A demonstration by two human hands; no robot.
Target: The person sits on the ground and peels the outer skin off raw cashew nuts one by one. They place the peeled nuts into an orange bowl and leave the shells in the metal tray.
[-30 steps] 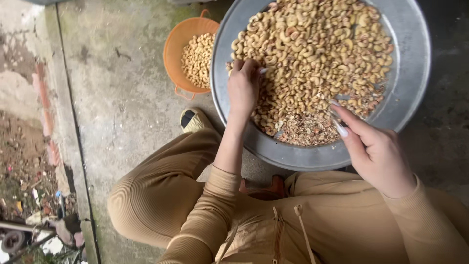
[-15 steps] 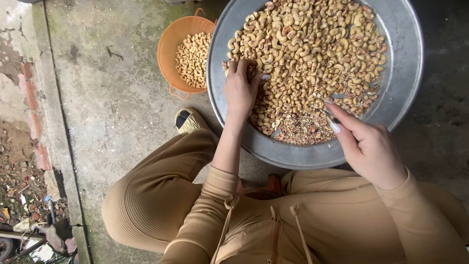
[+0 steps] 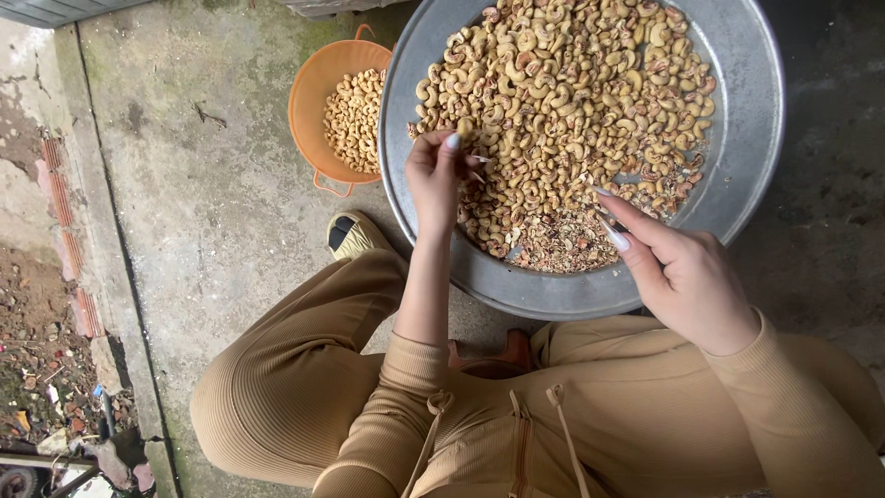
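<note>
A wide grey metal tray point(image 3: 749, 175) on the ground holds a heap of cashew nuts point(image 3: 572, 101), with crumbs and skins point(image 3: 562, 247) at its near side. My left hand point(image 3: 435, 180) hovers over the tray's left part, its fingertips pinched on one cashew nut point(image 3: 466, 129). My right hand point(image 3: 684, 275) reaches in from the right, index finger and thumb stretched close together over the nuts by the crumbs. Something small and dark may sit between them, but I cannot tell. An orange plastic basket point(image 3: 309, 111) with pale cashew nuts point(image 3: 355, 118) stands left of the tray.
I squat in tan clothes, my knee point(image 3: 277, 387) and a shoe point(image 3: 350, 235) just below the tray. The ground is rough concrete point(image 3: 203, 203). A brick edge and dirt with litter point(image 3: 46, 369) run along the left.
My left hand has drawn its fingers together on a nut and lifted slightly. My right hand has stayed over the near right part of the heap.
</note>
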